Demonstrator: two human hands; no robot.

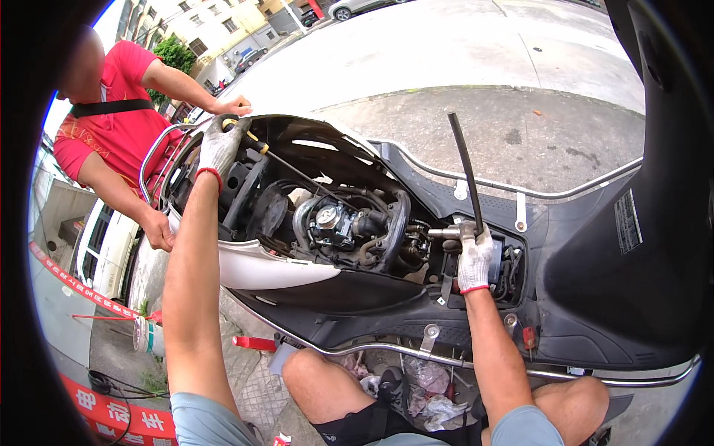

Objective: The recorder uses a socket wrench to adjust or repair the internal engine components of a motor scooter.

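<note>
My left hand (221,147), in a white knit glove with a grey palm, is closed around the yellow-and-black handle of a long screwdriver (258,144). Its thin shaft slants down over the engine bay toward the silver carburetor (332,221), and I cannot tell whether the tip touches anything. My right hand (474,260), also gloved, grips a socket wrench (466,171) near its head. The black handle rises past my fist. A silver socket points left from it at the engine parts (416,241) in front of the footboard opening; where it ends is unclear.
The scooter (595,297) lies across the view, its seat area uncovered, a metal rail along each side. A person in red (123,111) holds its tail. A red-handled tool (529,338) sits on the near footboard edge. Below are crumpled rags (439,405) and a red object (254,343).
</note>
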